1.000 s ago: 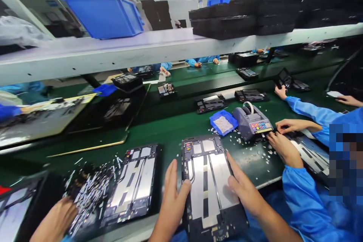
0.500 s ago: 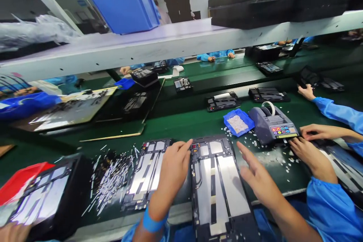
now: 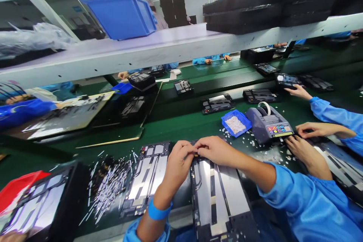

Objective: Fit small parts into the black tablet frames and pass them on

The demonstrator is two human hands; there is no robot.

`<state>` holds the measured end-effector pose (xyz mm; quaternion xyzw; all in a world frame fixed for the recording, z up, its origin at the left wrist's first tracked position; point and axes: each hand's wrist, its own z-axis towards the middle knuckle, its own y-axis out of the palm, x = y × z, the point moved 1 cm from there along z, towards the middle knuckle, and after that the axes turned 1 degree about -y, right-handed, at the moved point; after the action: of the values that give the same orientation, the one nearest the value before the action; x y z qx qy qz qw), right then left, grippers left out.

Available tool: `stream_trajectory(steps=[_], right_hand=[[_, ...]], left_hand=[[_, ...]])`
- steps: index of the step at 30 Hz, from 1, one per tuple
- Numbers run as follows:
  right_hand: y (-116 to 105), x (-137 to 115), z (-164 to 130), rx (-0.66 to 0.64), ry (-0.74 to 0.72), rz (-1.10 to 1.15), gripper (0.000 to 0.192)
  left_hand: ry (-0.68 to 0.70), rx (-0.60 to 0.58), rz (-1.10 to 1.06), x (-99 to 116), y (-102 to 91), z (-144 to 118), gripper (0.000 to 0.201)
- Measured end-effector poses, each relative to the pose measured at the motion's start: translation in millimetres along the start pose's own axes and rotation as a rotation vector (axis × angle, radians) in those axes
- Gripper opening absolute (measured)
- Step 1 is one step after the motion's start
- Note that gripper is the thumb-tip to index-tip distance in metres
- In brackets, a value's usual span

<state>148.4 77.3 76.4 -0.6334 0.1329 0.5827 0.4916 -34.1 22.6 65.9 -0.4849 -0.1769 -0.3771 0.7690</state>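
Right now both hands, left hand (image 3: 178,159) & right hand (image 3: 215,150), pinch at top edge of the open tablet chassis (image 3: 218,193) lying flat on the green bench (image 3: 176,124), prob. stiff but fragile w/ exposed parts, best held by its rim.

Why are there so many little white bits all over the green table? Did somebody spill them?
They do look scattered. Small white scraps lie loose on the green mat around the small blue tray and the tape dispenser. A messier heap of thin white strips sits left of the left hand.
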Motion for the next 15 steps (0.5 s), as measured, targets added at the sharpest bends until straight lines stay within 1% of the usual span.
stream_trajectory(steps=[1,3,5,7,10,12,15], right_hand=[[2.7,1.1,3.2,-0.008,0.022,0.012,0.016],[5.4,2.4,3.6,0.025,0.056,0.028,0.01],[5.7,2.3,-0.1,0.072,0.085,0.041,0.008],[5.3,0.9,-3.8,0.103,0.109,0.05,0.008],[6.4,-2.3,-6.3,0.099,0.085,0.023,0.008],[8.3,-4.4,-7.7,0.125,0.045,-0.056,0.007],[12.5,-6.5,-13.2,0.216,-0.027,-0.275,0.007]], left_hand=[[-0.017,0.0,-0.036,-0.1,1.7,0.4,0.02],[-0.073,0.015,-0.083,0.3,3.7,-1.9,0.018],[-0.176,0.043,-0.103,2.7,3.2,-7.6,0.019],[-0.286,0.046,-0.099,7.4,1.6,-13.9,0.025],[-0.366,0.018,-0.077,16.6,0.0,-17.8,0.024],[-0.42,0.028,-0.093,21.0,0.5,-16.1,0.023],[-0.501,0.058,-0.149,23.5,3.2,-13.1,0.023]])
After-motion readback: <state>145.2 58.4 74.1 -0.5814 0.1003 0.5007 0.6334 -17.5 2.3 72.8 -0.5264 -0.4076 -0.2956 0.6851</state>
